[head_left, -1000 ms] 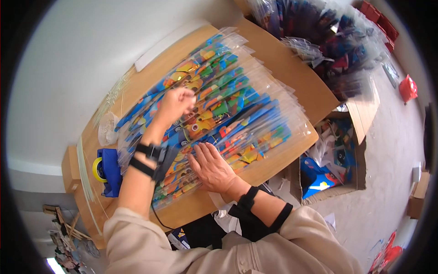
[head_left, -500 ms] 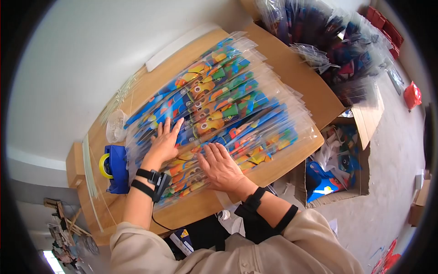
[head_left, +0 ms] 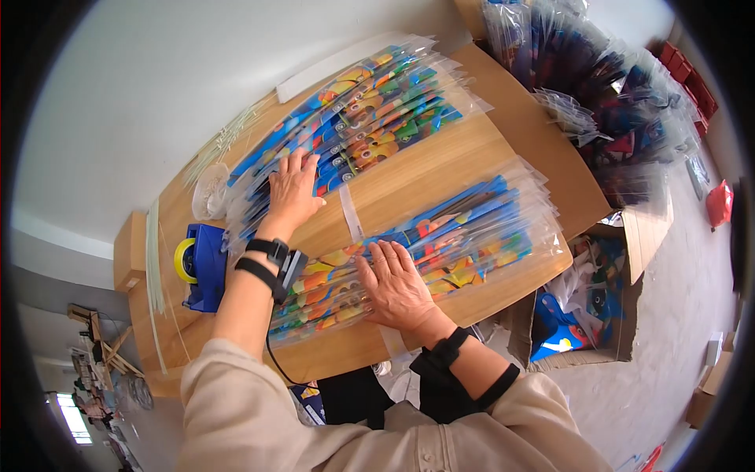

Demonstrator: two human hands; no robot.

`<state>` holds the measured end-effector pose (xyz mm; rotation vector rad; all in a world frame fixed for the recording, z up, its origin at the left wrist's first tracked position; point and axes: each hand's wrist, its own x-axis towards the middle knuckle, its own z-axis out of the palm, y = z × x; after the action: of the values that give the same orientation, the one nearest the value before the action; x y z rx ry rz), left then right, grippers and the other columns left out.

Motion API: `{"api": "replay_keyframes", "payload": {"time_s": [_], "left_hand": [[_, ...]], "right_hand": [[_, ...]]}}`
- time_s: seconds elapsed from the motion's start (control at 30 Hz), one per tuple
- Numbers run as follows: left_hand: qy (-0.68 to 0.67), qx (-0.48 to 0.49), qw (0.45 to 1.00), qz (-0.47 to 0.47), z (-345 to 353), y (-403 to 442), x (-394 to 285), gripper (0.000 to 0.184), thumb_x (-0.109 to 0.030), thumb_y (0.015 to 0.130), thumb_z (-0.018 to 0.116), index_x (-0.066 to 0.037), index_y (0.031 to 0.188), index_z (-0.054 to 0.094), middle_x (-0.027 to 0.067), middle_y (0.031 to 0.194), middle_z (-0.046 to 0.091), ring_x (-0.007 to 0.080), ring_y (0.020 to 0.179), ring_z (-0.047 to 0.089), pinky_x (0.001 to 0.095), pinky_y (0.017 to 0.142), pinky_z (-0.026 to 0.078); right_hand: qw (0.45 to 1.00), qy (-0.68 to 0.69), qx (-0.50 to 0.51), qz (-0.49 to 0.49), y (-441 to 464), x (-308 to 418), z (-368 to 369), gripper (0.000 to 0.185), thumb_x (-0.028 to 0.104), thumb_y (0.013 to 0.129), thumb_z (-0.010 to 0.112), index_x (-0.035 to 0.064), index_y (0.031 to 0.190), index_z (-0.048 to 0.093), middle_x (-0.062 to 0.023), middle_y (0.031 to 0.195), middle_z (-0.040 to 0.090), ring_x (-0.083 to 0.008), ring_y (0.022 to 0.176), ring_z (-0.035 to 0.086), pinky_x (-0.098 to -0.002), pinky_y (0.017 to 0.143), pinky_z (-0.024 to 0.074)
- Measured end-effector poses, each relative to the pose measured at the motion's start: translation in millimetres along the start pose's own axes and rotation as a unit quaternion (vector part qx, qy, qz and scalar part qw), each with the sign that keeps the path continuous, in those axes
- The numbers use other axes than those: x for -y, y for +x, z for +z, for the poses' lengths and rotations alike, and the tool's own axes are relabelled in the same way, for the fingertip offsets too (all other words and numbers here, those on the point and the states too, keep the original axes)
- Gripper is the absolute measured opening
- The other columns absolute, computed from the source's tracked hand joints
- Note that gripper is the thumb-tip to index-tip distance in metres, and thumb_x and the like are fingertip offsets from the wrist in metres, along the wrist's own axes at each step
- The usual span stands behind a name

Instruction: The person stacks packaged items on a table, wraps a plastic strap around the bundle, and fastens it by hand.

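Note:
Colourful printed packets in clear plastic sleeves lie overlapping in two groups on the wooden table (head_left: 448,173). My left hand (head_left: 292,193) rests on the near edge of the far packets (head_left: 377,118), fingers spread and pressed down. My right hand (head_left: 395,289) lies flat across the near packets (head_left: 480,240), fingers stretched out. Between the groups a strip of bare wood shows, with a pale translucent strip (head_left: 351,212) lying on it. Neither hand is wrapped round anything.
At left stand a blue tape dispenser (head_left: 206,267), a clear plastic tub (head_left: 211,193) and a small cardboard box (head_left: 130,252). Thin pale strips (head_left: 153,267) lie nearby. A large carton (head_left: 543,126) of sleeved packets adjoins the far right; an open box (head_left: 586,354) is on the floor.
My left hand has moved away from me with the far packets, splitting one spread into two groups and baring wood between. My right hand stays on the near packets. The view has shifted slightly.

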<state>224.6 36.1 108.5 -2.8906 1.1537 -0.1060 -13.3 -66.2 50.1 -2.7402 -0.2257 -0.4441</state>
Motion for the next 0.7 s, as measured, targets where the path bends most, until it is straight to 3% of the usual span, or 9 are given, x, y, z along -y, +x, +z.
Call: {"api": "replay_keyframes", "payload": {"time_s": [0.03,0.07,0.13,0.23,0.37,0.43,0.6,0.67,0.7], "left_hand": [[0.000,-0.057,0.998,0.041,-6,-8,-3,0.072,-0.018,0.068,0.083,-0.006,0.129,0.048,0.0148,0.129,0.050,0.0351,0.125,0.044,0.0494,0.096,0.043],[-0.001,-0.056,0.998,0.041,-5,-12,-2,0.072,-0.018,0.068,0.083,-0.006,0.129,0.048,0.0148,0.129,0.050,0.0351,0.125,0.044,0.0494,0.096,0.043],[-0.081,0.077,0.993,0.041,1,-17,3,0.063,-0.019,0.073,0.078,-0.002,0.127,0.049,0.0175,0.117,0.058,0.0379,0.113,0.053,0.0448,0.092,0.047],[-0.029,-0.036,0.995,0.090,24,-19,8,0.054,-0.019,0.080,0.072,-0.001,0.125,0.050,0.0196,0.110,0.062,0.0395,0.104,0.058,0.0450,0.086,0.050],[-0.087,-0.023,0.993,0.081,52,11,31,0.041,-0.018,0.086,0.065,-0.002,0.122,0.055,0.0240,0.111,0.061,0.0413,0.100,0.060,0.0475,0.081,0.050],[-0.137,-0.074,0.987,0.042,42,20,32,0.023,-0.018,0.089,0.060,-0.004,0.107,0.061,0.0261,0.097,0.062,0.0427,0.093,0.060,0.0498,0.076,0.049],[-0.175,-0.051,0.983,0.034,-1,6,31,0.020,-0.019,0.092,0.054,-0.002,0.083,0.056,0.0249,0.074,0.059,0.0421,0.079,0.060,0.0483,0.069,0.047],[-0.208,0.045,0.973,0.091,-19,-12,32,0.022,-0.018,0.093,0.053,0.001,0.082,0.054,0.0249,0.074,0.058,0.0408,0.073,0.058,0.0440,0.066,0.045],[-0.236,0.124,0.962,0.054,-35,-25,22,0.024,-0.019,0.093,0.052,0.003,0.083,0.054,0.0252,0.075,0.057,0.0386,0.070,0.056,0.0410,0.066,0.044]], "right_hand": [[1.000,0.002,0.005,0.001,0,0,-1,0.098,0.054,0.061,0.075,-0.0045,0.133,0.043,-0.0295,0.135,0.046,-0.0423,0.129,0.042,-0.0513,0.113,0.0241],[1.000,0.002,0.006,0.002,0,1,-1,0.098,0.054,0.061,0.075,-0.0045,0.133,0.043,-0.0295,0.135,0.046,-0.0423,0.129,0.042,-0.0513,0.113,0.0241],[1.000,-0.007,0.019,0.000,0,0,-2,0.098,0.054,0.062,0.075,-0.0044,0.133,0.042,-0.0294,0.136,0.045,-0.0421,0.130,0.041,-0.0513,0.113,0.0240],[1.000,-0.003,0.007,0.004,0,0,1,0.100,0.051,0.058,0.078,-0.0020,0.135,0.042,-0.0270,0.135,0.046,-0.0416,0.128,0.042,-0.0517,0.112,0.0255],[0.999,-0.024,0.033,0.001,-1,0,-2,0.100,0.054,0.062,0.076,-0.0036,0.136,0.040,-0.0287,0.136,0.045,-0.0419,0.131,0.040,-0.0511,0.114,0.0232],[0.999,-0.019,0.028,0.000,-1,0,-1,0.101,0.053,0.061,0.077,-0.0036,0.136,0.039,-0.0285,0.136,0.045,-0.0418,0.131,0.040,-0.0509,0.114,0.0231],[1.000,-0.006,0.027,0.005,-1,1,-4,0.100,0.052,0.061,0.078,-0.0037,0.135,0.040,-0.0282,0.136,0.045,-0.0413,0.130,0.041,-0.0503,0.114,0.0234],[1.000,-0.008,0.027,0.008,-1,1,-4,0.099,0.052,0.061,0.078,-0.0037,0.134,0.041,-0.0281,0.136,0.045,-0.0411,0.130,0.041,-0.0501,0.114,0.0235],[1.000,-0.010,0.020,0.006,-1,1,-3,0.099,0.052,0.061,0.078,-0.0037,0.134,0.042,-0.0281,0.136,0.045,-0.0411,0.130,0.041,-0.0501,0.114,0.0237]]}}
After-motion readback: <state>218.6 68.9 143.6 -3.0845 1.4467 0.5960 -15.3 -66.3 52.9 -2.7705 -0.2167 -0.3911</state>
